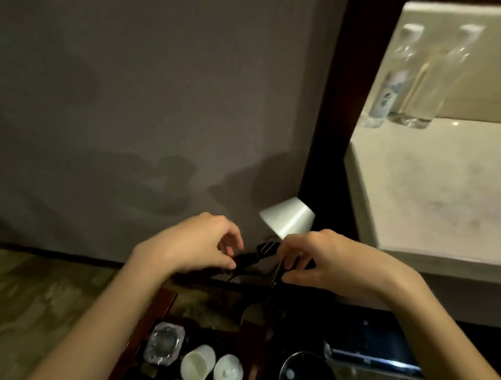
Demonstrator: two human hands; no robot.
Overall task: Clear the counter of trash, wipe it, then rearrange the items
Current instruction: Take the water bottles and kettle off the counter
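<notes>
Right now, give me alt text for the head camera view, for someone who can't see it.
Two bare hands, left hand and right hand, hold a black cord between them above a dark counter. Below sit a glass ashtray, a white pitcher and a white lidded cup; two clear water bottles stand on a pale ledge to the right.

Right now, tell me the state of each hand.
Left hand: fingers curled, pinching the thin black cord.
Right hand: fingers curled round the same black cord near its plug end.

Both hands, left hand (199,243) and right hand (318,262), pinch a black cord (263,250) above the tea tray (167,300).
</notes>
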